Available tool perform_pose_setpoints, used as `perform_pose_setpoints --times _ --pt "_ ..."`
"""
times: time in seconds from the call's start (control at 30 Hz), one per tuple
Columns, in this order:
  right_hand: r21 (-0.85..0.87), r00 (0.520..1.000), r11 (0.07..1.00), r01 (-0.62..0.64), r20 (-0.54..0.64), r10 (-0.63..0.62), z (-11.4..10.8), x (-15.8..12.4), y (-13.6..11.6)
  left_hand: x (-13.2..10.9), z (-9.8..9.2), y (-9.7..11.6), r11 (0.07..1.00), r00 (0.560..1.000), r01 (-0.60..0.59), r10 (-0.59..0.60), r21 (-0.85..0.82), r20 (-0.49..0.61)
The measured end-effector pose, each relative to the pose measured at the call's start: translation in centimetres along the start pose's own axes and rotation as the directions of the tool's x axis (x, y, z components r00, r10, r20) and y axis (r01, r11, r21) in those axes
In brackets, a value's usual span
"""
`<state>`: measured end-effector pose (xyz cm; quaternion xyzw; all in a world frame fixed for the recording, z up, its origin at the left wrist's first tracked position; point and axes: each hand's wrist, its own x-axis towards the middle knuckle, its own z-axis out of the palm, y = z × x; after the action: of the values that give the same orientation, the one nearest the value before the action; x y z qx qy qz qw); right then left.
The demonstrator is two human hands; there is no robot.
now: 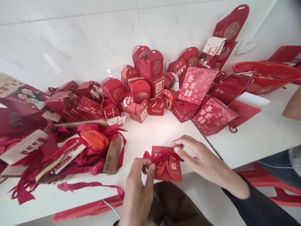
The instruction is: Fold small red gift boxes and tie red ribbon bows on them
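Note:
A small red gift box (173, 168) with gold print lies at the near edge of the white table (150, 131). A dark red ribbon (157, 158) crosses its top. My left hand (139, 185) pinches the ribbon's left end between thumb and fingers. My right hand (199, 158) grips the ribbon's right side and rests on the box's upper right corner. Both hands are closed on the ribbon.
A cardboard box (113, 153) of red ribbons and cards sits to the left, one ribbon (89, 185) trailing toward me. Several finished red gift boxes (145, 84) and red paper bags (197, 84) pile against the tiled wall. A red basin (265, 75) and another person's arm (293, 106) are at right.

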<state>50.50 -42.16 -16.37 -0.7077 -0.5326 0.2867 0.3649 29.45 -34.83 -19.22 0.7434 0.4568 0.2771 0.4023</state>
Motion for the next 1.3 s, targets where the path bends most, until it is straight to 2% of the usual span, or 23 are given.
perform_pose_setpoints --times 0.17,0.3,0.4,0.5,0.63,0.83,0.97,1.1,1.3 --pt "-0.019 0.988 0.991 0.136 0.075 -0.134 0.8 0.8 -0.8 0.4 0.2 0.0 0.994 0.994 -0.105 0.105 0.020 0.001" --pt "-0.017 0.976 0.982 0.189 0.114 -0.186 1.1 1.2 -1.4 0.6 0.3 0.6 0.988 0.988 -0.152 0.152 -0.032 -0.006" --pt "0.028 0.984 0.986 0.162 0.069 -0.163 1.1 1.2 -1.8 1.1 0.5 0.6 0.983 0.986 -0.162 0.158 -0.089 -0.052" --pt "0.066 0.995 0.992 0.103 -0.014 -0.103 1.0 0.9 -1.9 2.0 0.6 0.0 0.983 0.980 -0.172 0.165 -0.059 -0.111" --pt "0.095 0.995 0.994 0.061 -0.086 -0.053 1.0 0.4 -1.5 3.3 0.7 -0.9 0.982 0.981 -0.185 0.187 0.029 -0.054" --pt "0.200 1.000 0.980 0.005 -0.023 -0.001 1.1 -0.1 -2.2 3.3 0.3 -0.1 0.965 0.955 -0.261 0.263 0.035 -0.138" --pt "0.165 1.000 0.986 0.011 0.021 -0.015 1.5 0.0 -3.2 2.5 0.4 1.4 0.960 0.958 -0.277 0.272 -0.048 -0.090" --pt "0.111 0.999 0.993 0.041 -0.026 -0.038 1.7 0.2 -3.4 2.4 0.5 2.3 0.948 0.966 -0.259 0.258 -0.183 -0.030" --pt "0.160 1.000 0.987 0.022 -0.012 -0.021 1.3 0.0 -3.0 2.6 0.6 2.2 0.941 0.927 -0.312 0.332 -0.133 0.176"
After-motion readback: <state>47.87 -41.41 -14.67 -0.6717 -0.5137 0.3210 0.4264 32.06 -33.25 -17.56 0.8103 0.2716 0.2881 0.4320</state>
